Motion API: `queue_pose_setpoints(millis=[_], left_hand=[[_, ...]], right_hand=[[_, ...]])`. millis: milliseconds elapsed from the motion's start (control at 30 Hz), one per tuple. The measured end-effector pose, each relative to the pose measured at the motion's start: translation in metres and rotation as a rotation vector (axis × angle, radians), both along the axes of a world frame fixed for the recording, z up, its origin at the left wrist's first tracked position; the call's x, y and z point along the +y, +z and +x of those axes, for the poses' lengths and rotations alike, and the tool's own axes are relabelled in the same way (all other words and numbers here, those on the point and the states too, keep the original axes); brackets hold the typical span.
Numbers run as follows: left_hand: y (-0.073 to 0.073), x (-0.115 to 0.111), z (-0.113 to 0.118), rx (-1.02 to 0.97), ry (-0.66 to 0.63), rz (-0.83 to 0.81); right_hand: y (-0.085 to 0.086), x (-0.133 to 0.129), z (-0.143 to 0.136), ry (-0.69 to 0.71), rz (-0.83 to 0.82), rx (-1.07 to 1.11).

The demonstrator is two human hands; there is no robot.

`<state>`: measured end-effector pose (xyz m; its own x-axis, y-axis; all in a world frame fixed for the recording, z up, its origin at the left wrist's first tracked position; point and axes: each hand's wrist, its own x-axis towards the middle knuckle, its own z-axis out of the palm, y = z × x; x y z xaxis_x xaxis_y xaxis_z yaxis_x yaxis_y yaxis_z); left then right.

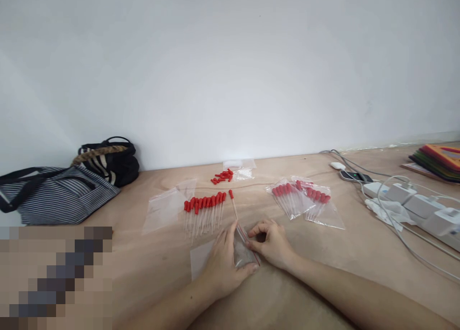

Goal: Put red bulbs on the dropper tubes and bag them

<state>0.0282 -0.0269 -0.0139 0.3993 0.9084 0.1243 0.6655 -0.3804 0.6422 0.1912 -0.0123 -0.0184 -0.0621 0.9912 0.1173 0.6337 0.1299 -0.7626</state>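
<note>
A small clear zip bag (243,253) with a red seal line lies on the table between my hands. My left hand (224,258) holds it at the opening, index finger by the far end and thumb by the near end. The fingers of my right hand (271,241) are bent in a pinch at the bag's red-lined edge. Just past my left fingertips lies a single dropper (233,203) with a red bulb, its thin stem pointing toward the bag. To its left, several red-bulbed droppers (204,210) form a row. Another flat clear bag (199,260) is partly under my left hand.
Filled bags of droppers (291,198) lie to the right. Loose red bulbs (223,176) and clear stems (246,173) are at the back. Flat bags (163,210) lie left. A striped bag (68,193), power strip with chargers (424,205), cables and coloured sheets (438,160) flank the table.
</note>
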Motion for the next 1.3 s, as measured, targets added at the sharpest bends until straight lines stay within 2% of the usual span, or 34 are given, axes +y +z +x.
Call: queue_pose_setpoints(millis=[200,400,600,733,833,933,1067,1167,1300], left_hand=[[-0.001,0.000,0.000,0.005,-0.001,0.000],[0.000,-0.001,0.000,0.009,-0.004,0.008],[0.000,0.001,-0.001,0.028,-0.028,0.030],[-0.001,0.001,-0.001,0.060,-0.037,0.040],[-0.002,0.001,-0.001,0.071,-0.036,0.046],[-0.003,0.002,-0.001,0.076,-0.044,0.058],[-0.004,0.004,-0.001,0.092,-0.049,0.077],[0.003,0.005,-0.004,0.134,-0.025,0.086],[0.015,0.003,-0.017,0.237,-0.071,0.092]], right_hand=[[0.008,-0.003,-0.004,0.036,-0.035,-0.054],[0.011,-0.001,-0.009,0.003,-0.060,-0.100],[0.006,0.006,-0.010,0.048,-0.016,0.065],[0.003,0.008,-0.007,0.167,0.078,0.204],[0.005,0.006,-0.002,0.283,0.093,0.203],[0.008,0.002,0.004,0.378,0.049,0.104],[0.017,-0.001,0.010,0.619,0.098,-0.093],[0.022,0.001,0.014,0.781,0.164,-0.233],[0.023,0.006,0.015,0.870,0.267,-0.360]])
